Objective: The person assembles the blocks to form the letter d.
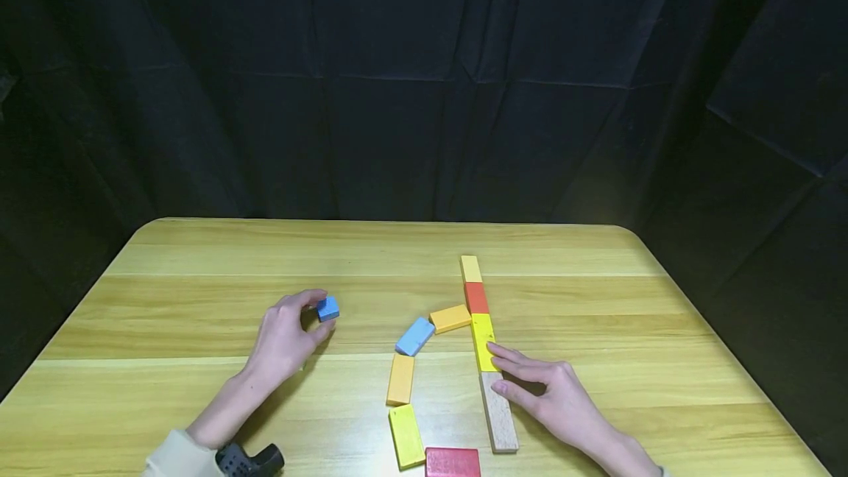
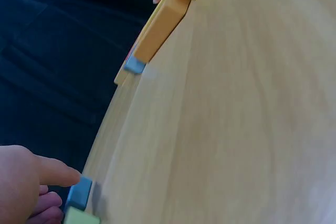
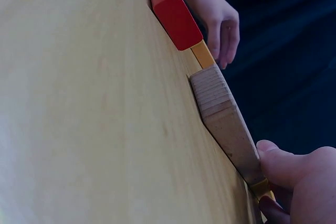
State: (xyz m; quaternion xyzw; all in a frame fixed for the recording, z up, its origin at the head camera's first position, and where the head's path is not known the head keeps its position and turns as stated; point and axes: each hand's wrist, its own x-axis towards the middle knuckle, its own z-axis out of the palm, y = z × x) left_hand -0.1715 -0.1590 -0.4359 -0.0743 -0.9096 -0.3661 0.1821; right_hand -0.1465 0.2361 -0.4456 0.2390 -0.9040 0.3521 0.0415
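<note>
On the left, my left hand (image 1: 285, 337) pinches a small blue block (image 1: 327, 308) between thumb and fingers, low over the tabletop. A pale green block (image 2: 81, 217) shows near it in the left wrist view, mostly hidden by the hand in the head view. My right hand (image 1: 553, 396) touches a straight row of blocks: its fingertips rest at the bright yellow block (image 1: 483, 337), its thumb on the edge of the plain wood block (image 1: 498, 414). Farther along that row lie a red block (image 1: 476, 298) and a pale yellow block (image 1: 470, 269).
A curve of blocks bends left of the row: an orange block (image 1: 450, 319), a light blue block (image 1: 415, 336), another orange block (image 1: 400, 380), a yellow-green block (image 1: 407, 436) and a dark red block (image 1: 453, 462). A black curtain (image 1: 397, 94) hangs behind the wooden table (image 1: 199, 300).
</note>
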